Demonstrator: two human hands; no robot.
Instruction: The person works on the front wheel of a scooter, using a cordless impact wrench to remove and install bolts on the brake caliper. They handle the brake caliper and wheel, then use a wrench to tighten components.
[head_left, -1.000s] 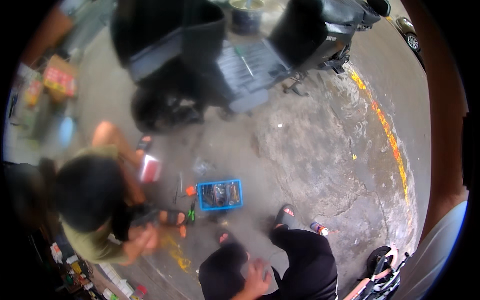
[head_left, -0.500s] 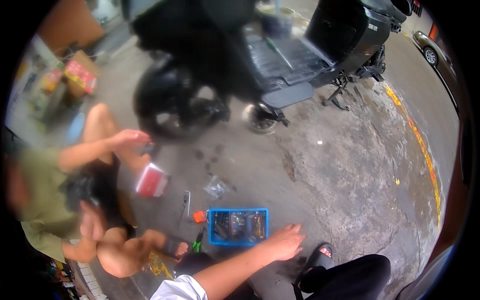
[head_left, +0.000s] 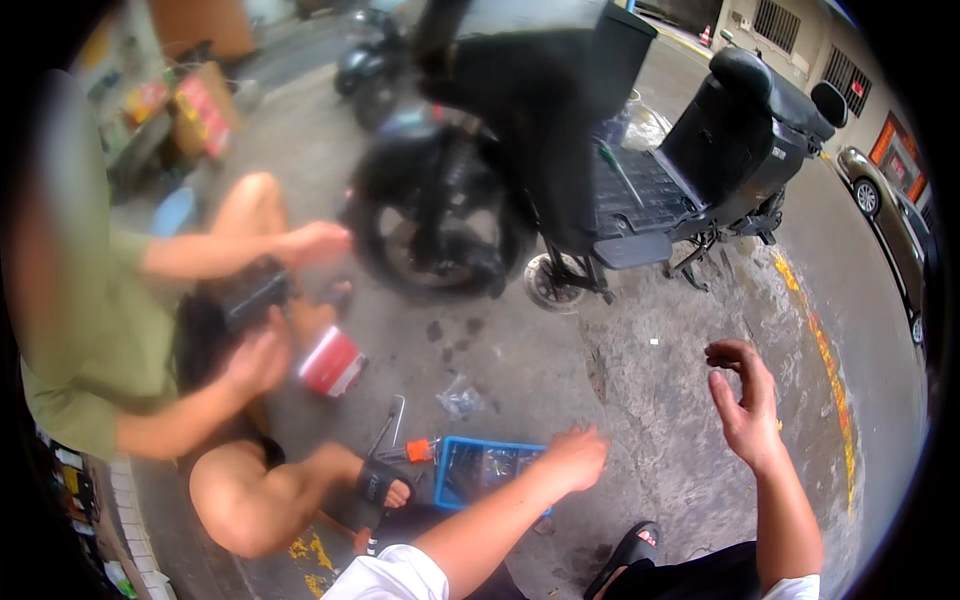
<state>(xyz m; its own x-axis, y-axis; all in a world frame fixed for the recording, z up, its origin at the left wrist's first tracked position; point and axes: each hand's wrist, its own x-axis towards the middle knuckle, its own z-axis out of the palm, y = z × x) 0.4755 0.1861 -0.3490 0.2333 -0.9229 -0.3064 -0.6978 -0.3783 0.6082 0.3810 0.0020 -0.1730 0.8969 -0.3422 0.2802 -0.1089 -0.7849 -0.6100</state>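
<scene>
My left hand [head_left: 582, 458] is over the right end of a blue tool tray [head_left: 443, 468], palm down with loosely bent fingers. No object shows in it, and my forearm covers the tray's near right part. Raised above the concrete at the right, my right hand [head_left: 745, 402] is empty, its thumb apart from the curved fingers. Loose metal pieces lie in the tray. An orange-ended tool [head_left: 421, 450] touches or nearly touches its left edge, beside a bent silver rod [head_left: 398, 420]. Behind the tray is a crumpled clear plastic bag [head_left: 460, 398].
A black scooter [head_left: 690, 190] stands ahead, with a green-handled screwdriver [head_left: 622, 173] on its footboard. Seated at the left, another person [head_left: 85, 350] has a blurred dark object [head_left: 257, 292] at their hands. A red-and-white box [head_left: 331, 362] lies near them. A car [head_left: 885, 205] is at the far right.
My right hand has come into view at the right. The view has shifted, showing more of the scooter. My left hand stays near the tray's right end. The other person's hands have moved.
</scene>
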